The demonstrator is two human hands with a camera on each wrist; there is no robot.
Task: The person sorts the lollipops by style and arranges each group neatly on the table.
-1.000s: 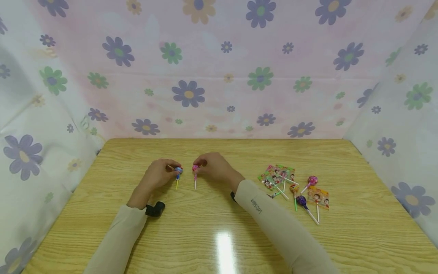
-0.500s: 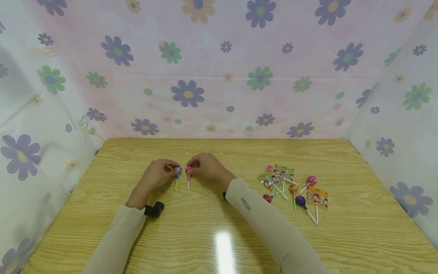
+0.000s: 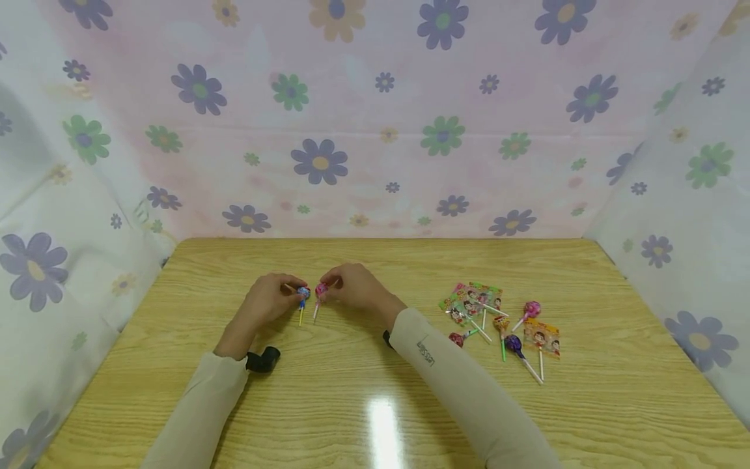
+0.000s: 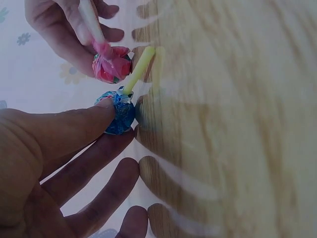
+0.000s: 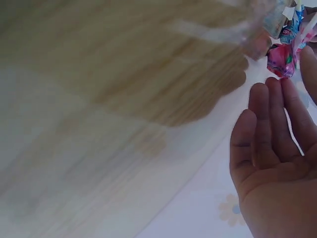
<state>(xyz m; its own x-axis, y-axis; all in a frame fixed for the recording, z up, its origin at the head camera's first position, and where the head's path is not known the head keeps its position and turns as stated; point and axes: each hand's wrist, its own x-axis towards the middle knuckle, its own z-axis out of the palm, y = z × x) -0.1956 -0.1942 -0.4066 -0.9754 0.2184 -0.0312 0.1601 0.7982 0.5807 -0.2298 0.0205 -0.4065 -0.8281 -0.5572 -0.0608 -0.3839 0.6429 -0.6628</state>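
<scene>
Between thumb and fingertips, my left hand (image 3: 271,298) pinches the blue-wrapped head of a lollipop (image 4: 121,115) with a yellow stick. Its other fingers spread along the wood tabletop in the left wrist view. My right hand (image 3: 357,285) holds a pink-wrapped lollipop (image 3: 320,290) by its head, thumb on one side and fingers on the other. Its pale stick points toward the person and slants slightly. The two lollipops stand side by side with a narrow gap in the head view, the blue one on the left.
To the right on the wooden table (image 3: 328,404) lies a loose group: a purple lollipop (image 3: 513,344), a pink lollipop (image 3: 532,309), an orange lollipop (image 3: 500,324), a dark red lollipop (image 3: 457,339) and several flat printed packets (image 3: 471,301). A flowered cloth (image 3: 357,117) encloses the back and sides.
My right hand has shifted left, bringing the pink lollipop closer to the blue one. That pink lollipop's stick has tilted slightly. My left hand has barely moved.
</scene>
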